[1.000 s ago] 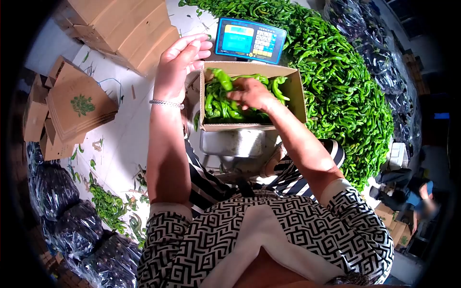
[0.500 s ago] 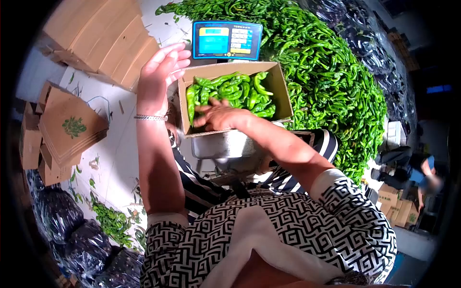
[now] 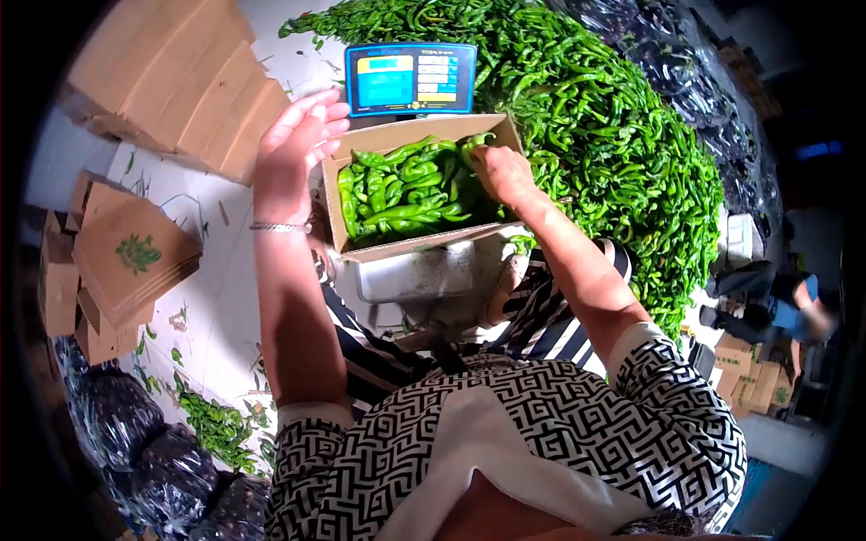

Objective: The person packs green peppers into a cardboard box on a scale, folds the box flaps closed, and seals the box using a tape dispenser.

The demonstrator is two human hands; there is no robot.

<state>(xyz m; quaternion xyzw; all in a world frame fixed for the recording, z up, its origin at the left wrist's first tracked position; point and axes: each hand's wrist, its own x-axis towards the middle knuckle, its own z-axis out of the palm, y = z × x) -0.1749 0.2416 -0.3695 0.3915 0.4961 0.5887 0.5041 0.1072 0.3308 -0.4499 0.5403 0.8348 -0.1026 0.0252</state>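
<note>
An open cardboard box (image 3: pixel 424 247) holds many long green peppers (image 3: pixel 406 194) and sits on the metal platform of a scale (image 3: pixel 415 278). Behind it stands the scale's blue-framed display (image 3: pixel 410 79). My right hand (image 3: pixel 507 173) is at the box's right end, its fingers closed on a green pepper (image 3: pixel 475 144) near the back corner; the fingertips are partly hidden. My left hand (image 3: pixel 299 140) is raised just past the box's left edge, open with fingers stretched out, holding nothing.
A large heap of green peppers (image 3: pixel 622 162) spreads behind and right. Stacked cartons (image 3: pixel 171 81) stand at back left, folded cardboard (image 3: pixel 126 243) at left. Dark plastic bags (image 3: pixel 171 469) lie front left, with scattered peppers (image 3: pixel 216 424). Another person (image 3: pixel 798 307) is far right.
My right hand has moved from the box's front left to its right end, now gripping a pepper. The peppers inside lie flatter and rearranged. My left hand stays nearly still, open.
</note>
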